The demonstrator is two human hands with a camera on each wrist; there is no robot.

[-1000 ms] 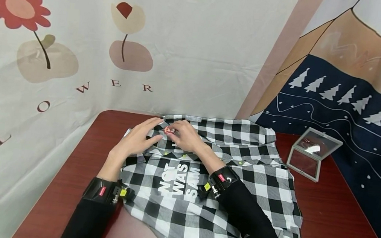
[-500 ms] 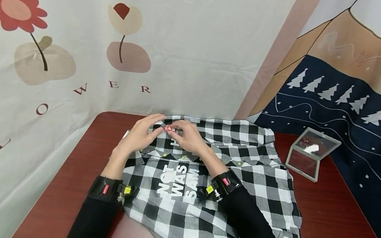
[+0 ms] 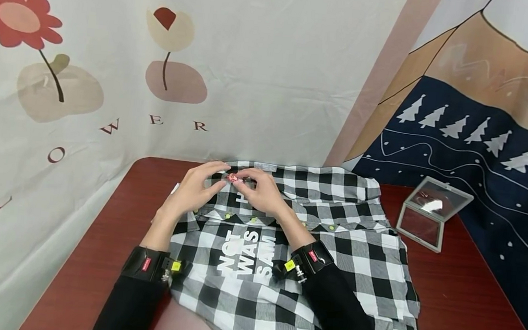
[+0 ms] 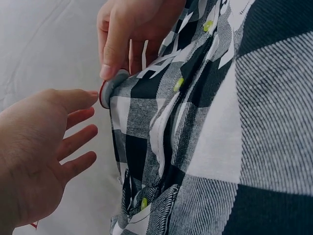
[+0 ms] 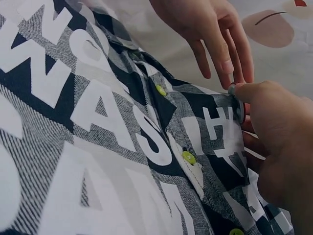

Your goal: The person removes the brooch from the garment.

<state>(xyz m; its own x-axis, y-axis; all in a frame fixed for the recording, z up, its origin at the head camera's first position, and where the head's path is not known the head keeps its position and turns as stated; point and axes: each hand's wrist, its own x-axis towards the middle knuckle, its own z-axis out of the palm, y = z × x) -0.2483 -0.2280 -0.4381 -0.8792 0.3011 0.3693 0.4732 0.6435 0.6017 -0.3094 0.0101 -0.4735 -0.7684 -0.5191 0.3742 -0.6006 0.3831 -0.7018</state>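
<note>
A black-and-white checked shirt [image 3: 358, 267] with white lettering and yellow-green buttons [image 5: 188, 157] lies over the table. At its far left part, a small round badge [image 3: 233, 177] shows a reddish face; from the side its back [image 4: 117, 82] looks grey. My right hand [image 3: 263, 192] pinches the badge at the cloth's edge, thumb on its near side, other fingers partly hidden behind the fabric in the right wrist view. Facing it, my left hand [image 3: 196, 188] has its fingers extended and spread, its thumb tip right at the badge's rim in the left wrist view.
To the right of the shirt, a clear hinged case [image 3: 421, 227] stands with its lid raised on the reddish-brown table [image 3: 468, 303]. A printed curtain [image 3: 271, 82] hangs behind the table's far edge.
My left hand has shifted slightly right, bringing its thumb closer to the badge. The right hand keeps its pinch on the badge, with only a small shift.
</note>
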